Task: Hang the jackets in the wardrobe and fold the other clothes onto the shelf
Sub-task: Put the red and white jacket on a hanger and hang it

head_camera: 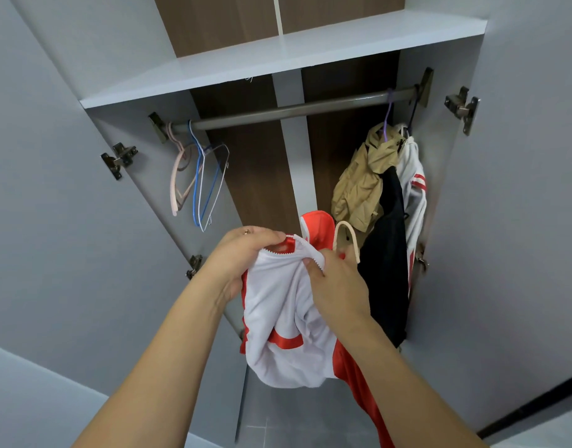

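**Item: red-and-white jacket, being put on a hanger**

Both hands are holding the jacket [287,318] up before the open wardrobe, below the rail [294,109]. Left hand [242,253] fingers are gripping the collar; right hand [336,286] fingers are pinching collar and beige hanger [346,237], likely seating it inside. White lining is showing, red trim, zipper edge.

Grey tiled floor [310,412] at six o'clock; metal door hinges at nine [119,159] and two [462,108]; dark skirting strip [536,405] at four o'clock.
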Demonstrator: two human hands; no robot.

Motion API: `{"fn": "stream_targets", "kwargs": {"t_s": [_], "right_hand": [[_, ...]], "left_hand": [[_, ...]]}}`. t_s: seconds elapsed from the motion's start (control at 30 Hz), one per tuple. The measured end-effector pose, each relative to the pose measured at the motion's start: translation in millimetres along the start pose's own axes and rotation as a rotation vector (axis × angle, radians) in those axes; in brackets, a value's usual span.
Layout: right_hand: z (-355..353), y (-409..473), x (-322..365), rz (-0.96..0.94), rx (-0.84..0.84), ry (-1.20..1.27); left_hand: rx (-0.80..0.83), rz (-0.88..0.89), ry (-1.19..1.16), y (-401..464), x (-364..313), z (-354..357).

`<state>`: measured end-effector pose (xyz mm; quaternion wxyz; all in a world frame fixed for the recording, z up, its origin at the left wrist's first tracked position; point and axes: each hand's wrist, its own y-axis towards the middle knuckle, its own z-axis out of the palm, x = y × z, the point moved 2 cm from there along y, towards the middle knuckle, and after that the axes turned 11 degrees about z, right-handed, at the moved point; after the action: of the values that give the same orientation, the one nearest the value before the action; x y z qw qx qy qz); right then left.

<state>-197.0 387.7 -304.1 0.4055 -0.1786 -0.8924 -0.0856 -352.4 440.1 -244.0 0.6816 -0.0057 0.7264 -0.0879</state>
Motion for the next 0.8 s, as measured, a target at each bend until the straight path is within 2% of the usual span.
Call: {"fn": "stream_targets", "kwargs": {"t_s": [0.1, 0.2, 0.3, 0.4, 0.5, 0.6, 0.7, 0.8], "right_hand": [[3.5, -3.8, 0.4, 0.013, -0.023, -0.063], [6.8, -9.9, 1.3, 0.012, -0.057, -0.127], [11.9, -13.8, 0.7, -0.008, -0.076, -0.188], [17.2, -12.9, -2.4, -0.022, 0.053, -0.095], [12.3, -4.8, -13.4, 0.120, 0.294, 0.296], [-0.3, 11.0, -28.7, 0.232, 0.280, 0.614], [-6.8, 16.2, -29.0, 0.207, 0.250, 0.711], [-6.2, 14.1, -16.8, 0.176, 0.292, 0.677]], "left_hand": [[-0.148, 0.058, -0.025, -1.6, -2.2, 7.7], [-0.181, 0.084, -0.070, 2.0, -2.5, 14.4], [-0.223, 0.160, 0.158, 10.2, 3.2, 17.7], [-0.265, 0.209, 0.281, 20.7, 4.3, 12.6], [-0.143, 0.355, 0.522, 29.6, -5.2, -2.2], [0.136, 0.568, 0.866, 24.4, -22.4, -11.5], [0.392, 0.850, 1.260, 7.2, -35.0, -3.3], [0.425, 1.087, 1.465, -9.7, -43.1, 10.1]]}}
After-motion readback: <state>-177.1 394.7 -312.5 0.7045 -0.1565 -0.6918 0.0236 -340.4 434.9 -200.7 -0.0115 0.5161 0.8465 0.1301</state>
